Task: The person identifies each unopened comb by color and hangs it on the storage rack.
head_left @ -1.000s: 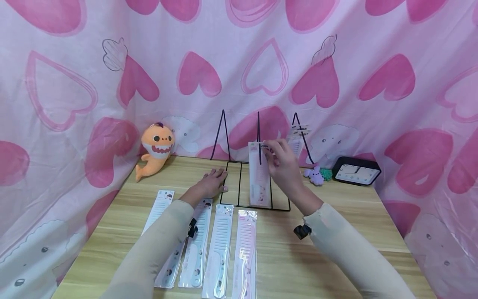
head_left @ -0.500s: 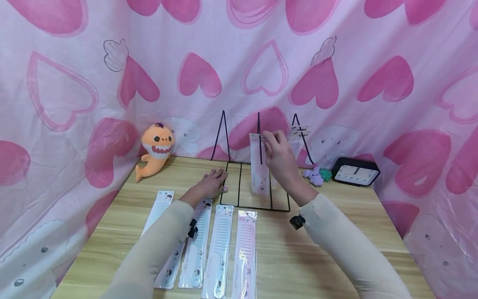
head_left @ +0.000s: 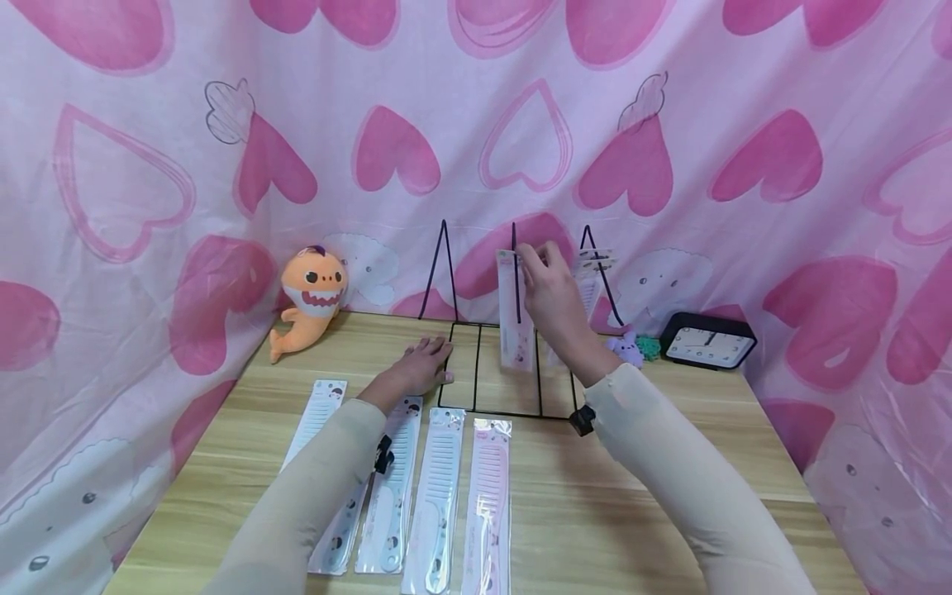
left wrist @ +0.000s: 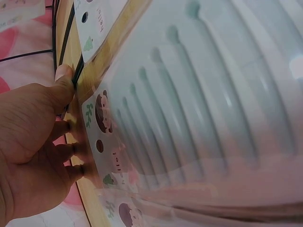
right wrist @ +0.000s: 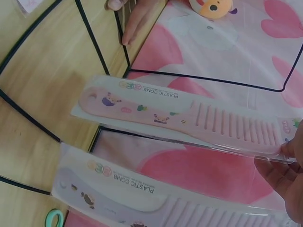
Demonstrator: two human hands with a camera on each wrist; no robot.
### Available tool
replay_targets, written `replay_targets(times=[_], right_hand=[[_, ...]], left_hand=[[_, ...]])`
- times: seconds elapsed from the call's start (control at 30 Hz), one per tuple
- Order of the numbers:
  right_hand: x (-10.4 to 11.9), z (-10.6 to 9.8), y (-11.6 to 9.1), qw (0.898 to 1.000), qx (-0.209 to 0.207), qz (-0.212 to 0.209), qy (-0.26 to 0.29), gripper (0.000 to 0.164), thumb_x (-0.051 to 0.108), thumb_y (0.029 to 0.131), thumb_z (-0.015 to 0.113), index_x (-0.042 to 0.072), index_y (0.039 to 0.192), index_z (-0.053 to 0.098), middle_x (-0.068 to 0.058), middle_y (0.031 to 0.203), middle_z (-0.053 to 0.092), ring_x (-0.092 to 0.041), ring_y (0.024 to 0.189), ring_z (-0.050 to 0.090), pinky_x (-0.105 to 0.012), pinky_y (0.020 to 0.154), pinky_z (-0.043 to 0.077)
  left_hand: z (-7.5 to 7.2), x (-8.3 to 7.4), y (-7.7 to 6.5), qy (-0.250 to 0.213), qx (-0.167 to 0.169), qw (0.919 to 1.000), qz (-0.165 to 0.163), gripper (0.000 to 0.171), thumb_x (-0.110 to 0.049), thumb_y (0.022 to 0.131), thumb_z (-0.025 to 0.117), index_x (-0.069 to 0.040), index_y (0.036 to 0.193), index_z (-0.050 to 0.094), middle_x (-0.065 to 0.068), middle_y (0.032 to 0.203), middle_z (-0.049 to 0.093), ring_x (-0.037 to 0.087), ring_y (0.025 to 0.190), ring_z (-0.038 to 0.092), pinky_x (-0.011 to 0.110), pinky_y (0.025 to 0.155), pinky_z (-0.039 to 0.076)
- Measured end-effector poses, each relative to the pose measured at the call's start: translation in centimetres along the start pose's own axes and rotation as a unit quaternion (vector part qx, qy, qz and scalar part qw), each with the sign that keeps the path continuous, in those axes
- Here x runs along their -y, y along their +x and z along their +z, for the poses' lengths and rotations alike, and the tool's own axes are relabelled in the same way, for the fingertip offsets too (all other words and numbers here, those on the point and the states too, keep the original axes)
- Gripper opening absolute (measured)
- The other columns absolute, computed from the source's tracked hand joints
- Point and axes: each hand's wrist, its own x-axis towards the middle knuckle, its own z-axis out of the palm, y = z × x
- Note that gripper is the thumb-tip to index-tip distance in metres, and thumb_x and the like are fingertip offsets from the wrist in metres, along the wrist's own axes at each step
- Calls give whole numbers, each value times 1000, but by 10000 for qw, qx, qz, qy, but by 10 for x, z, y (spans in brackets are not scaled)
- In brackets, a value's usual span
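From the head camera, the right hand point(head_left: 552, 289) pinches the upper end of a packaged pink comb point(head_left: 514, 349) at the middle arm point(head_left: 516, 285) of the wire rack point(head_left: 506, 413); whether the wire passes through the packet's hole cannot be told, so it is worth checking that before loosening the pinch. The left hand point(head_left: 426, 365) lies with fingers extended at the rack base's nine o'clock edge, a sensible place to steady so light a frame. More packaged combs point(head_left: 488, 504) lie between six and eight o'clock from the rack, best left undisturbed by the left sleeve point(head_left: 316, 487). In the left wrist view, that hand, at nine o'clock, grips nothing; its thumb is against the black wire, and light pressure there should be enough. In the right wrist view, thumb and fingers hold the pink packet's end at three o'clock, with a purple packaged comb point(right wrist: 113, 198) just beside it towards six; moving the pink one straight along its own wire should avoid knocking that neighbour.
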Motion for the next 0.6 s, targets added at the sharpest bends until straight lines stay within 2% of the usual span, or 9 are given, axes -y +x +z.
replay_targets(times=[0.27, 0.6], right_hand=[[1, 1, 7, 9991, 192, 369, -118, 30, -2, 110, 58, 8, 138, 66, -18, 109, 58, -36, 95, 61, -52, 79, 60], [1, 1, 8, 9980, 275, 539, -173, 32, -2, 110, 58, 9, 140, 62, -19, 114, 59, -37, 98, 63, -51, 79, 61]], left_hand=[[1, 2, 0, 17, 32, 10000, -24, 73, -40, 118, 52, -8, 177, 23, 19, 187, 9, 46, 173, 5, 64, 141, 12], [3, 4, 2, 117, 42, 9999, -33, 74, -42, 118, 51, -9, 177, 21, 18, 187, 9, 46, 173, 5, 64, 141, 12]])
